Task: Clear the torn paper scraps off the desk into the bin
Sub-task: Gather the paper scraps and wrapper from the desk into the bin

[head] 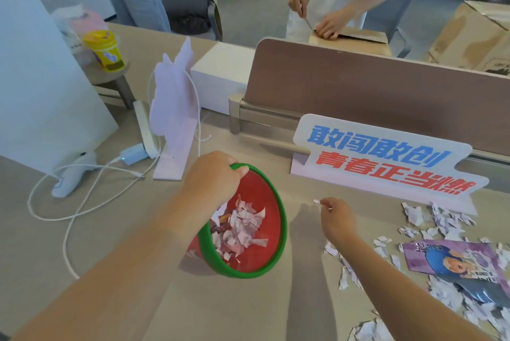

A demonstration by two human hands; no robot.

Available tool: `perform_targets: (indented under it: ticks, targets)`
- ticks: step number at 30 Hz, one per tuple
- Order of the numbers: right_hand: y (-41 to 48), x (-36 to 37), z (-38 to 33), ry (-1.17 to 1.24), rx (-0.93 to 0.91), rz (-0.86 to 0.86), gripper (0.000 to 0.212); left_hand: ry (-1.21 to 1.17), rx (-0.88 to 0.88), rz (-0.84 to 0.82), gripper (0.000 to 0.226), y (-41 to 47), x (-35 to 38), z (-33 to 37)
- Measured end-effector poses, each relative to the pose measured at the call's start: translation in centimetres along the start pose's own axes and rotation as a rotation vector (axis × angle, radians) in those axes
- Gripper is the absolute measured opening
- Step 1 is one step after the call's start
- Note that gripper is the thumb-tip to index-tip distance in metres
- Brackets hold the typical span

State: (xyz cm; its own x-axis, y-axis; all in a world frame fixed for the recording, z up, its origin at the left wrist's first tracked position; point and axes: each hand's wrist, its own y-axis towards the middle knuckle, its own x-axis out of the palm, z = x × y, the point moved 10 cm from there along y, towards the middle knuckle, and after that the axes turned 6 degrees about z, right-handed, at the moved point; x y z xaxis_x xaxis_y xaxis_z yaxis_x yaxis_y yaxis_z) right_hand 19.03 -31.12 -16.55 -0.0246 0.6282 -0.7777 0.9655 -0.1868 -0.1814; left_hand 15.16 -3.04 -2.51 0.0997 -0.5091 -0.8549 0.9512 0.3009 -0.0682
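A beige bench (242,310) fills the view, with the red bin (256,233) as its landmark. The bin, green-rimmed and tilted, holds a heap of torn scraps. The left hand (214,178) has its grip closed over the bin's far rim. Right of the bin, the right hand (335,216) pinches 1 small scrap (316,201) between fingertips. Further right of the bin, loose paper scraps (441,227) lie around a torn magazine page (452,266). Beyond the bin stands a lettered sign (386,158).
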Motion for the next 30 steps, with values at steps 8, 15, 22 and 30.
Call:
perform_targets:
  ticks: [8, 15, 22, 30]
  targets:
    - [4.8, 3.4, -0.1, -0.191, -0.105, -0.149, 0.033, 0.008, 0.011, -0.006, 0.036, 1.1, 0.9, 0.9]
    - [2.6, 5.7, 1.1, -0.198, -0.307, -0.167, 0.023, 0.028, 0.017, -0.032, 0.030, 2.0, 1.6, 1.8]
    - [-3.6, 3.0, 4.8, -0.210, -0.396, -0.209, 0.019, 0.104, 0.047, -0.155, 0.033, 1.4, 4.0, 4.3]
    - [-7.3, -1.6, 11.1, -0.134, 0.021, 0.176, 0.068, 0.053, 0.120, -0.139, 0.043, -0.4, 5.3, 7.6]
